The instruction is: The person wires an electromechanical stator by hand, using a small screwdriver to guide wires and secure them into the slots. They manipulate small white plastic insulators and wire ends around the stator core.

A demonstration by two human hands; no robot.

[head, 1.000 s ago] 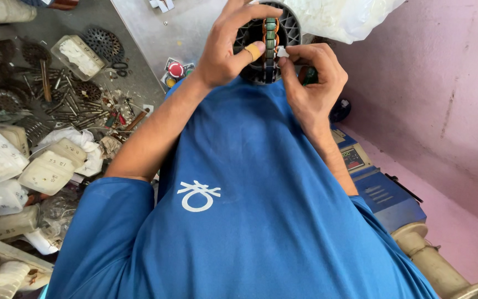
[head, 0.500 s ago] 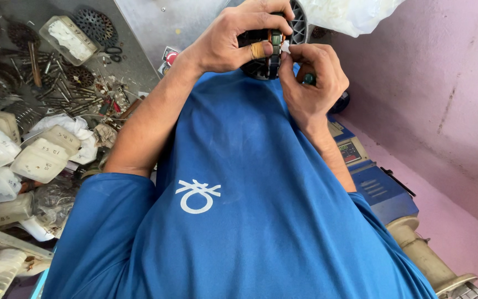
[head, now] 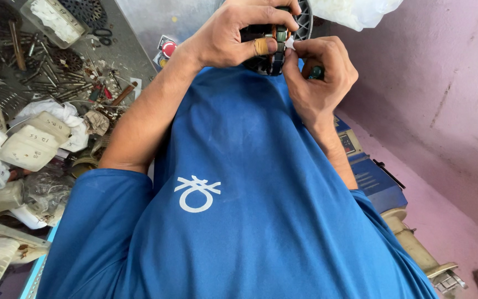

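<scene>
Raised left hand [head: 239, 33] curls around a round black slotted metal ring [head: 275, 47], thumb pressed on, while right hand [head: 319, 75] pinches a small white slip [head: 290, 43] against it.

Blue short-sleeved T-shirt [head: 261, 221] with a white emblem [head: 196, 193] on the chest; bare forearms and hands.

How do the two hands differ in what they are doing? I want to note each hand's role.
The left hand wraps its whole grip around the dark round part, thumb across the front; the right hand only pinches a small white slip at that part's edge. The left hand sits higher and spread wide; the right hand is lower and curled tight. The left thumb wears a tan wrap; the right shows none. Both are bare and touch the same part.
</scene>
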